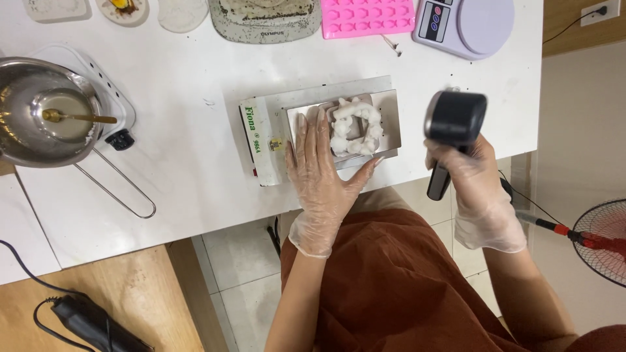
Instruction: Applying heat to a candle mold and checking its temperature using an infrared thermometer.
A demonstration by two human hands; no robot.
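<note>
A: On the white table (195, 163), near the front edge: small scale (261, 140), metal tray (385, 111) on top of it, white ring-shaped moulded piece (355, 125) sitting on the tray. Confirm?

B: Yes. Left hand (323, 166), clear glove, laid flat with fingers spread, pressing on the tray just left of the white piece. Fingertips close to it, can't tell if they touch. Not gripping anything.

A: Right hand?

B: Right hand (466, 166), gloved too, closed around the handle of a black heat gun (453, 127). Held off the table's right front corner, head end near the tray's right side, apart from it. Slightly blurred.

A: Rest of the table?

B: Left side: metal bowl (23, 130) with pale liquid and a gold spoon (75, 118) in it, standing on a white hotplate (98, 78), wire handle sticking out toward the front. Back edge: pink silicone mould (368, 16), lilac kitchen scale (466, 23), a crusted grey tray (264, 23), a few small white dishes (182, 13).

A: Off the table?

B: Red fan (603, 238) at right on the floor, a black corded tool (91, 322) at lower left on the wooden floor. Person wears rust-brown clothing.
</note>
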